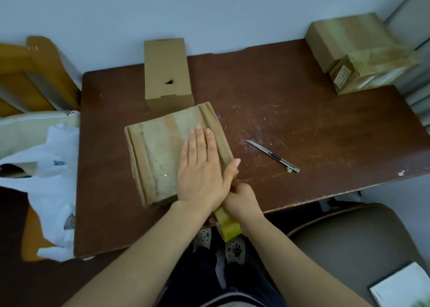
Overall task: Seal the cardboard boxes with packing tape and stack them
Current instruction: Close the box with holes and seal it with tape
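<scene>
A flat cardboard box [158,153] with strips of clear tape across its top lies on the brown table [302,111]. My left hand [202,167] presses flat on the box's right part, fingers straight. My right hand [242,199] is at the box's near right corner and grips a yellowish roll of packing tape [226,225], which hangs past the table's front edge. An untaped box [166,74] stands upright behind. Two taped boxes [358,51] are stacked at the back right.
A utility knife [272,155] lies on the table right of the box, blade out. A wooden chair [30,74] and a white plastic bag [51,181] are at the left. A grey seat [353,244] with a booklet [404,285] sits at the lower right.
</scene>
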Tool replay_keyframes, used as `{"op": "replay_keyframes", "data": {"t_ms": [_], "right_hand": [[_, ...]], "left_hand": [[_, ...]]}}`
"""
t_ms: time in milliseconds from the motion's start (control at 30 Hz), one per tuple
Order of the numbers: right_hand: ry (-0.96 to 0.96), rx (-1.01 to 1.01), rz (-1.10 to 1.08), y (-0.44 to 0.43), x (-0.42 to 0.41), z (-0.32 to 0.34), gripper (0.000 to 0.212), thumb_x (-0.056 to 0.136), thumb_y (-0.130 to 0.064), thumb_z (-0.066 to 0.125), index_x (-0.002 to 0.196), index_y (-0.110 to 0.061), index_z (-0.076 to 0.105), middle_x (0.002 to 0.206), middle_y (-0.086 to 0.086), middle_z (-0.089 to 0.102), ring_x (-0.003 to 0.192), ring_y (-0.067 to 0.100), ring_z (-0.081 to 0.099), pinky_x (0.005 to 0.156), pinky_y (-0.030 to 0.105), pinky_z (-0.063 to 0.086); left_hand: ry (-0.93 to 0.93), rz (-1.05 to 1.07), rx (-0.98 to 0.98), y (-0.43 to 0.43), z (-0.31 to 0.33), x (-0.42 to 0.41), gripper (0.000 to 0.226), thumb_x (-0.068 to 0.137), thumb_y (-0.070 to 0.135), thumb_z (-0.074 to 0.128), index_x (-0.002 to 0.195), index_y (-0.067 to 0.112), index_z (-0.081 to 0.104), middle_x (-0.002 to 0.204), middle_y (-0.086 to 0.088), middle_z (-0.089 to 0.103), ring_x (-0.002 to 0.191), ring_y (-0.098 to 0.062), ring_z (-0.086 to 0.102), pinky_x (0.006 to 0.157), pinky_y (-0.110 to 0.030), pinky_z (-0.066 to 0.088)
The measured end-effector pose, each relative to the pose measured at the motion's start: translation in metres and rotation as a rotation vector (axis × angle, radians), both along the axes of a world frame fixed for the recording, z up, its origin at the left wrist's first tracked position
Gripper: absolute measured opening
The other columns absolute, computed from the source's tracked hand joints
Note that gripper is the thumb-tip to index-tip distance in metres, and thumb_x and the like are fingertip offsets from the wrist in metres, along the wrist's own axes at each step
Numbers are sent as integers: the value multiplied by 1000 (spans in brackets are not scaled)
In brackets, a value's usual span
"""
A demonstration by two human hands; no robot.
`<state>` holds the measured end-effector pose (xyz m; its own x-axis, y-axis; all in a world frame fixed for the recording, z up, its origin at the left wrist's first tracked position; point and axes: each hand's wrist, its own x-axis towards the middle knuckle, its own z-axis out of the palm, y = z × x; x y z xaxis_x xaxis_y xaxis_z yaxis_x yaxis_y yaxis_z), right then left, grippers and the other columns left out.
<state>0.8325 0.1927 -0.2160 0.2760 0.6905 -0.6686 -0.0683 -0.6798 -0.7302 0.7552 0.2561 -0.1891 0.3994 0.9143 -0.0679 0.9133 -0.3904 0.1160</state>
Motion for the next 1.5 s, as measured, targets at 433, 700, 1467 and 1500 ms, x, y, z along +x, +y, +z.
{"op": "replay_keyframes", "data": {"t_ms": [433, 700, 1467, 1500], "right_hand": [[256, -44, -47, 4, 1, -5, 7, 91, -22, 62, 95, -18, 58, 60, 14, 69, 48, 30, 65, 57, 41, 58], [279, -46, -74, 9, -1, -7, 7, 90, -19, 63, 91, -14, 58, 61, 14, 69, 48, 30, 66, 46, 33, 53], [-110, 105, 127, 17, 26, 41, 63, 63, -39, 85, 118, -21, 60, 100, -7, 69, 95, 15, 66, 87, 42, 55], [-92, 117, 184, 16, 31, 60, 63, 60, -46, 83, 115, -25, 62, 97, -7, 70, 90, 14, 68, 79, 41, 58]], "left_hand": [[23, 104, -45, 96, 9, 5, 79, 94, 60, -1, 152, 5, -1, 159, -15, 9, 147, -26, 4, 119, -43, -4], [-27, 39, -77, 49, 3, 8, 80, 89, 62, -8, 149, 9, -14, 158, -10, -19, 145, -20, -19, 118, -36, -12], [-554, 254, -126, -30, 33, -127, 69, 72, 55, 60, 137, 42, 42, 136, 0, 54, 116, -19, 57, 93, -37, 50], [-544, 256, -100, -31, 40, -131, 61, 71, 60, 58, 131, 48, 49, 121, 8, 62, 103, -13, 61, 82, -30, 54]]}}
